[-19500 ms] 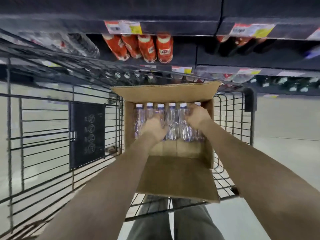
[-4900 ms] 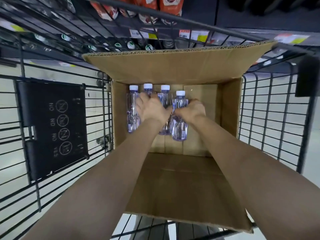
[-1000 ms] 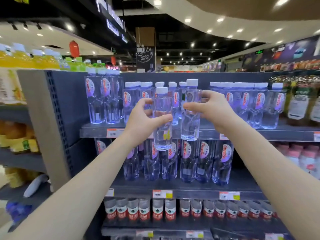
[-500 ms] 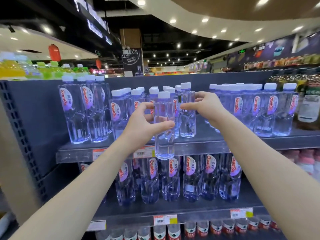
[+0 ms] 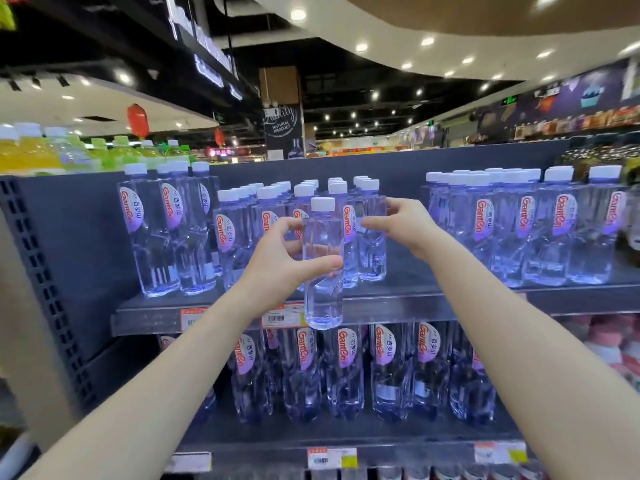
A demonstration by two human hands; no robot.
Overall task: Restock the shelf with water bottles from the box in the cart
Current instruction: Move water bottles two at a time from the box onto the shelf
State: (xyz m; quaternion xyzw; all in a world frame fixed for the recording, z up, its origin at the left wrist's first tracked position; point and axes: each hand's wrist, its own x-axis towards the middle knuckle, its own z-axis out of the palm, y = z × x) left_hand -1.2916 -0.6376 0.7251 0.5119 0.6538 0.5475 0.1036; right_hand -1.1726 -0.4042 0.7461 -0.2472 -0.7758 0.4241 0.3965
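Note:
I face a grey shelf [image 5: 433, 306] stocked with clear water bottles with white caps. My left hand [image 5: 277, 265] is closed around one water bottle [image 5: 322, 299], held upright in front of the upper shelf's edge, its base below the shelf lip. My right hand [image 5: 403, 225] is further in, over the shelf, fingers spread. It is next to a bottle [image 5: 373, 258] that stands at the front of the middle group; the thumb tip overlaps that bottle. The cart and box are out of view.
On the upper shelf taller bottles [image 5: 162, 237] stand at the left and another group [image 5: 540, 230] at the right, with a bare gap between the middle and right groups. The shelf below [image 5: 346, 434] holds a row of large bottles. Yellow and green drinks [image 5: 41, 154] are at the far left.
My right hand has set its bottle down on the upper shelf and opened its fingers. My left hand has stayed in front of the shelf edge with its bottle.

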